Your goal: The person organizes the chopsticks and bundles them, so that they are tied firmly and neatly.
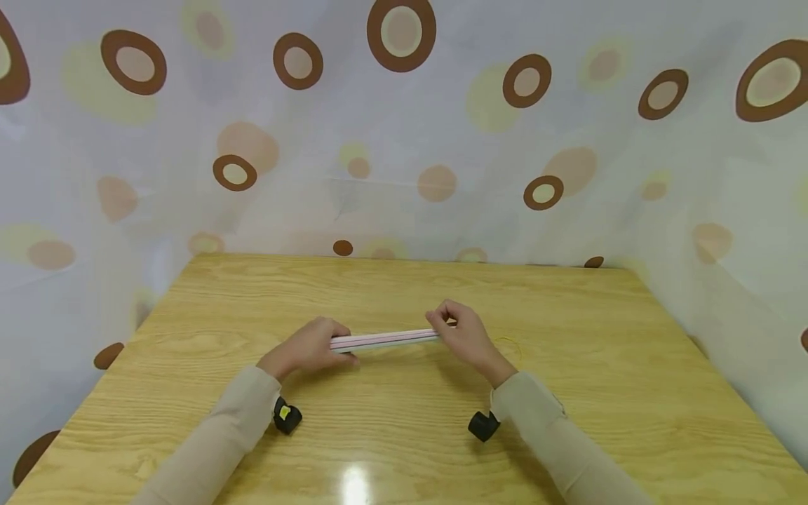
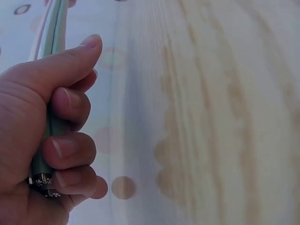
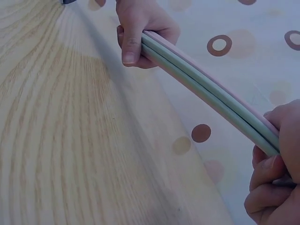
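A bundle of slim chopsticks [image 1: 385, 340] in pastel pink, green and white stretches between my two hands, over the middle of the table. My left hand [image 1: 315, 345] grips one end with curled fingers. In the left wrist view, ends with dark bands and silvery patterns [image 2: 43, 180] show below the palm of that hand [image 2: 51, 117]. At the other end, my right hand [image 1: 463, 337] holds the bundle between thumb and bent fingers, which hide the tips. The right wrist view shows the green and pink chopsticks [image 3: 211, 89] lying tightly side by side.
On the wood-grain table [image 1: 404, 287], a thin yellow loop [image 1: 513, 345] lies just right of my right hand. A white sheet with brown and peach circles [image 1: 379, 140] hangs behind the table and along both sides. Small black cameras [image 1: 483, 426] sit at both wrists.
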The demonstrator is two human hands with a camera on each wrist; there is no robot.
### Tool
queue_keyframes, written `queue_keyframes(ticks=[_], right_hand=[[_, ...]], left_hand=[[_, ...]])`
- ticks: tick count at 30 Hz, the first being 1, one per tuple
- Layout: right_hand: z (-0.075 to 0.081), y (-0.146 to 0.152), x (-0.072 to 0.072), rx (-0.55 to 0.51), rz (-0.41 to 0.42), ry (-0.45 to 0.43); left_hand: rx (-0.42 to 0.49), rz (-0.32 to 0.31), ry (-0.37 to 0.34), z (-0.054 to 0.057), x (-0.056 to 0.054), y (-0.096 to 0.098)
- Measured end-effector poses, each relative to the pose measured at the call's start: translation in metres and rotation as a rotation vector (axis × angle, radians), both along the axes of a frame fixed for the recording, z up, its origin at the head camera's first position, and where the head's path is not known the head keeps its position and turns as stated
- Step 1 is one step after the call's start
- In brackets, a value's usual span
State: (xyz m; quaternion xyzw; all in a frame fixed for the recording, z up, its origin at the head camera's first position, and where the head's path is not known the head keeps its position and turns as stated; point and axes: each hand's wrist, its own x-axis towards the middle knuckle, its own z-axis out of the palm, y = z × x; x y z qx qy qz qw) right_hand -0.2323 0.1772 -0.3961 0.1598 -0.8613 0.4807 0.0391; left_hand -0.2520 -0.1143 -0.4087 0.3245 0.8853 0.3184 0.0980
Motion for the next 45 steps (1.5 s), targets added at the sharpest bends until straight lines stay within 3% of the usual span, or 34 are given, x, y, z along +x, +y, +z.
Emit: queue_keyframes(ticks=[8,16,23,27,36,42,45], right_hand=[[0.000,0.001,0.001,-0.073,0.070,-0.050],[-0.003,0.005,-0.004,-0.117,0.088,-0.096],[-0.002,0.009,-0.005,-0.086,0.128,-0.159],[-0.003,0.008,-0.005,-0.065,0.151,-0.187],[0.001,0.019,-0.001,0.032,0.146,-0.159],[0.012,0.045,-0.001,0.025,0.136,-0.130],[0.010,0.063,-0.003,0.075,0.103,-0.070]], left_hand=[[-0.050,-0.062,0.000,-0.004,0.003,0.005],[-0.015,-0.011,0.043,-0.005,0.000,0.010],[-0.011,-0.059,-0.065,-0.002,0.003,0.006],[-0.020,-0.048,-0.068,0.001,0.006,0.000],[0.044,-0.012,-0.094,0.000,0.011,-0.001],[0.052,-0.001,-0.080,0.002,0.004,0.006],[0.054,-0.018,-0.049,0.003,0.002,0.010]])
